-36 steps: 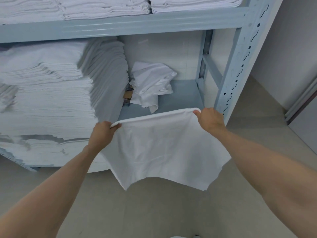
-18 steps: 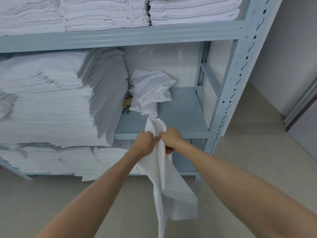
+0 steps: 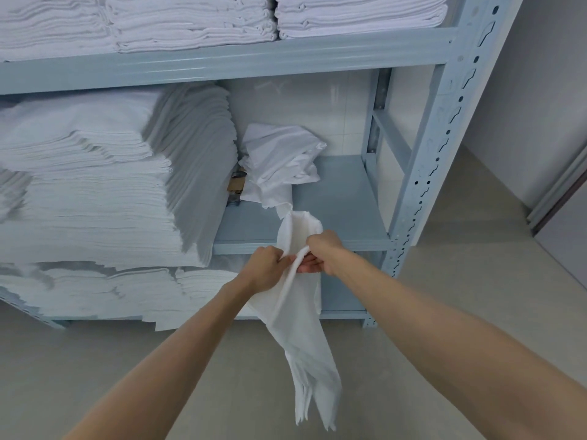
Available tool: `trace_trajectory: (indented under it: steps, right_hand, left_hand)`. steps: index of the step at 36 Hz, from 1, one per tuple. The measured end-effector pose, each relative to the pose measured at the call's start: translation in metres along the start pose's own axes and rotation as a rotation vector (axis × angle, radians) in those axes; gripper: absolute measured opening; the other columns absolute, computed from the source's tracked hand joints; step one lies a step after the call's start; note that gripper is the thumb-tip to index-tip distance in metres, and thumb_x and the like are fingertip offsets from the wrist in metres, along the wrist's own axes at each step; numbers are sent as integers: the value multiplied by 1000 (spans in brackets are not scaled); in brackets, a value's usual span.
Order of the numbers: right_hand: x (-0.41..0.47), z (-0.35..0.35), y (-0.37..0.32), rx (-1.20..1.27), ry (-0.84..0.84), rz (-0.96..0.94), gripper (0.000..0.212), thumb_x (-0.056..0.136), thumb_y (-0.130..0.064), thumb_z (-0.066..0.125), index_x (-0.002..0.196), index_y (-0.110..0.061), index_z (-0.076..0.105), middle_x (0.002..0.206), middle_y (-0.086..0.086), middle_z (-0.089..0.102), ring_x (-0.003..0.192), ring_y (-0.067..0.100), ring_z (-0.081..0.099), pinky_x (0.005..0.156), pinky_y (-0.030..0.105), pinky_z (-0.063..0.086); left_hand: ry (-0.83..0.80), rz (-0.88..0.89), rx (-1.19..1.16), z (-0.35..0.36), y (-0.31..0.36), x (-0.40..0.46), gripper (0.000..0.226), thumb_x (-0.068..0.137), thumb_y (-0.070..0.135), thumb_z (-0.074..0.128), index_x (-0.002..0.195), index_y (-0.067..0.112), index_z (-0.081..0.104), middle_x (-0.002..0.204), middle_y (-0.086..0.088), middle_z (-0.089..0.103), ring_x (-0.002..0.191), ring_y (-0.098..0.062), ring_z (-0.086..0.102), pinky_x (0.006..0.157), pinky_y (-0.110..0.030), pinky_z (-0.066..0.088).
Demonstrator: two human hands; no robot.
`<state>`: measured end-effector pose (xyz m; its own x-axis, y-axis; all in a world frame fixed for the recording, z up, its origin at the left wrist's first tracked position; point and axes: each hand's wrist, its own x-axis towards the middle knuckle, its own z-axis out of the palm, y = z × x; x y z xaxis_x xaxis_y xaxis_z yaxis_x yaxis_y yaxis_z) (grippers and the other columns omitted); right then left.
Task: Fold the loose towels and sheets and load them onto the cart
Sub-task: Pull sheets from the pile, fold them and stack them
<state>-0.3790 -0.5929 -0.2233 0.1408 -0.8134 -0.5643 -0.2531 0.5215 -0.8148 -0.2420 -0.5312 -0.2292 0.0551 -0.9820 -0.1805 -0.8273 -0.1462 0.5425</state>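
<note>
You've brought your left hand [image 3: 265, 268] and right hand [image 3: 320, 254] together, both pinching the white sheet [image 3: 305, 328] now hanging doubled before the shelf [image 3: 343, 217], so the first fold looks made.

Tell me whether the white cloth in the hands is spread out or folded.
Folded lengthwise: the white cloth hangs as a narrow doubled strip, left hand and right hand gripping its top together.
</note>
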Motion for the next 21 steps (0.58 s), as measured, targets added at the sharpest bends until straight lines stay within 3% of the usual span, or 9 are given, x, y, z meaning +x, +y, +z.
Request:
trace_trajectory:
  steps: [4,8,12,14,17,19,21]
  right_hand:
    - [-6,1,-3,134,5,29,31,94,3,31,78,12,55,53,22,66,39,30,63,36,26,49]
    - [-13,4,-8,261,-20,58,43,93,7,27,67,17,59,55,23,66,40,28,62,38,27,52]
    - [-17,9,-9,352,9,54,36,94,6,26,88,20,59,57,26,66,42,32,65,38,31,52]
    - [-18,11,-8,398,34,64,31,94,7,29,89,15,58,55,26,66,43,33,66,39,33,53]
    - [-17,13,-8,428,76,80,28,93,6,34,83,11,59,67,24,69,56,34,69,53,44,61]
    - [-17,11,-6,437,77,101,34,94,2,34,80,14,62,70,27,70,55,35,69,49,42,59]
    - [-18,11,-4,455,39,122,40,97,0,30,78,17,62,61,28,67,46,34,66,40,36,54]
  left_hand:
    - [18,-7,-75,-2,0,0,52,103,35,48,66,0,56,69,-14,53,62,-23,46,62,-32,36]
    - [61,-22,-145,-3,0,-2,54,103,36,48,57,9,45,60,-5,49,55,-17,42,54,-25,32]
    - [79,-53,-280,-7,1,-5,63,105,42,40,78,-10,64,87,-28,66,70,-25,55,69,-35,43]
    - [102,-49,-334,-7,2,-7,71,103,50,39,82,-11,67,91,-28,69,74,-31,62,71,-40,48]
    - [25,-39,-381,-7,2,-12,62,85,66,59,84,7,76,85,-11,74,79,-26,71,74,-35,55]
    - [-37,0,-259,-4,1,-14,40,75,58,77,90,21,74,89,1,75,81,-16,71,73,-29,55]
    - [-25,38,-130,1,1,-14,35,76,40,84,100,20,70,95,2,73,85,-16,69,71,-23,52]
